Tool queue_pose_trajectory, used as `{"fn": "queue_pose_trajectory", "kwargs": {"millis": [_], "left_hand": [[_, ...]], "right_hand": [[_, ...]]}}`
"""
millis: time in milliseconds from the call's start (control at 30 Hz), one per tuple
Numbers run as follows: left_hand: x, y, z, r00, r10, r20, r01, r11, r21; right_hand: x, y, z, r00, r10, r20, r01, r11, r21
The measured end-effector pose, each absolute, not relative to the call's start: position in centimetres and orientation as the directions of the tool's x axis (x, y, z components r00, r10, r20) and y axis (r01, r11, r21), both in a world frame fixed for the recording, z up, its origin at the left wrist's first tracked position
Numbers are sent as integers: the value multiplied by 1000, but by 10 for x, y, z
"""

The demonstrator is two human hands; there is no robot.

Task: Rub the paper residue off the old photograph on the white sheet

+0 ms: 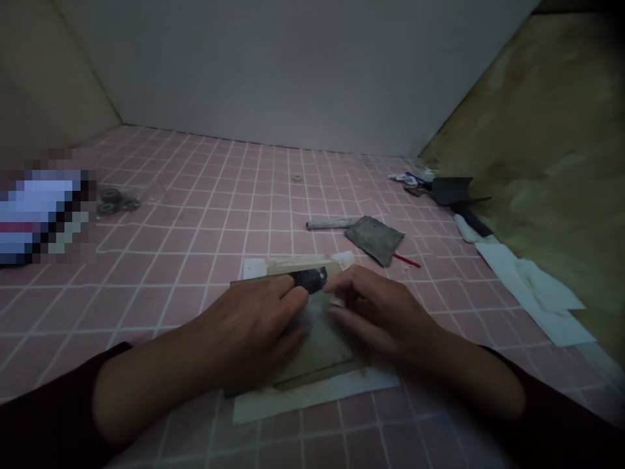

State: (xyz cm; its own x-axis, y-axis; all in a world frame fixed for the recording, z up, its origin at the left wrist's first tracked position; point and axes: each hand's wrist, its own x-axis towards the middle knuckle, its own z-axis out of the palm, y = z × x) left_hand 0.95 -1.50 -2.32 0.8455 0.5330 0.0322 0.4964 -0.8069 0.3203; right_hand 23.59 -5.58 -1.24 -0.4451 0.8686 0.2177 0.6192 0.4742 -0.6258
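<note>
My left hand (263,316) is closed around a flat dark strip (312,280) with a small pale hole near its end. Most of the strip is hidden under my fingers. My right hand (378,306) curls loosely by the strip's free end, index finger and thumb apart, and I see nothing held there. Beneath both hands lies a flat greyish sheet (319,348). White paper (317,396) shows past its front and back edges.
Beyond my hands are a grey stick (329,223), a rough grey square piece (375,240) and a red stick (407,260). A black dustpan-like tool (452,191) and white paper strips (537,293) lie right. Tape rolls (111,200) sit left, near a blurred-out screen (39,215).
</note>
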Motion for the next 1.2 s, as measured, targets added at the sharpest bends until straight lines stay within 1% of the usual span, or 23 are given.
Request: {"fn": "queue_pose_trajectory", "kwargs": {"millis": [167,467,600,667,800,933,1000,1067,1133,1200], "left_hand": [[10,-15,-25,847,528,54,486,-813,321],[10,-15,-23,846,532,29,497,-808,316],[11,-15,-22,847,530,46,491,-811,319],[11,-15,-22,845,535,27,500,-805,319],[11,-15,-22,847,531,35,494,-809,319],[11,-15,-22,846,531,42,494,-812,311],[10,-15,-22,848,529,41,492,-814,308],[10,-15,-21,848,529,43,494,-816,301],[10,-15,-21,845,532,52,496,-816,296],[10,-15,-21,845,532,56,494,-816,298]], "right_hand": [[237,-57,-12,-431,874,227,617,468,-632],[236,-58,-14,-437,871,226,591,468,-657],[236,-57,-14,-454,860,234,595,488,-638],[237,-57,-14,-457,855,245,604,500,-621],[238,-57,-15,-463,842,276,608,528,-593],[238,-57,-15,-465,839,283,591,532,-606],[237,-58,-13,-457,847,272,574,514,-637],[236,-59,-10,-435,871,229,534,454,-713],[236,-60,-8,-406,901,156,427,338,-839],[235,-59,-7,-373,925,71,265,179,-947]]}}
